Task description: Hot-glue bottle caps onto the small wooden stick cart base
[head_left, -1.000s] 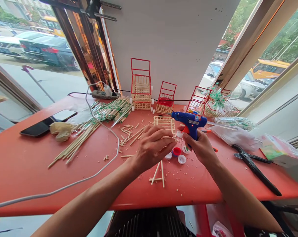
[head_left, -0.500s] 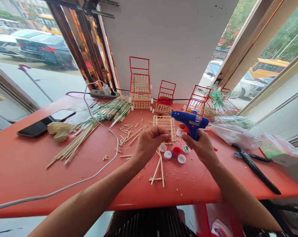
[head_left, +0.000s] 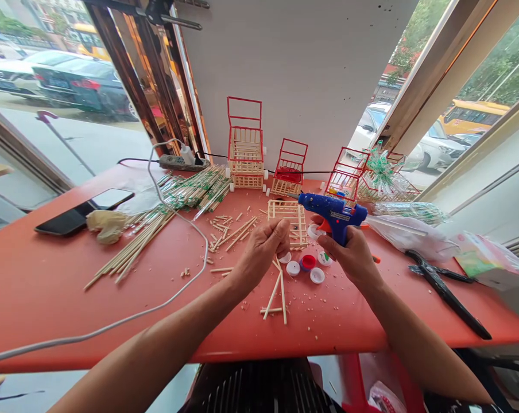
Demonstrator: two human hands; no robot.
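Observation:
My right hand (head_left: pixel 349 255) grips a blue hot glue gun (head_left: pixel 330 210) with its nozzle pointing left. My left hand (head_left: pixel 262 249) is raised just left of the nozzle with its fingers pinched together, seemingly on a small stick piece that is too small to make out. A flat lattice of wooden sticks (head_left: pixel 287 221) lies on the red table (head_left: pixel 70 275) just behind both hands. Below my hands lie a small glued stick frame (head_left: pixel 277 298) and several bottle caps (head_left: pixel 308 267), white and red.
Three small red-and-wood stick carts (head_left: pixel 245 149) stand at the back wall. Bundles of sticks (head_left: pixel 165 215) lie left, with a phone (head_left: pixel 81 212), a power strip (head_left: pixel 182 162) and a white cable (head_left: pixel 169 301). Black cutters (head_left: pixel 444 289) and plastic bags (head_left: pixel 414 235) lie right.
My left hand has lifted off the table and turned its pinched fingers up toward the glue gun's nozzle. The glue gun has shifted slightly right and up.

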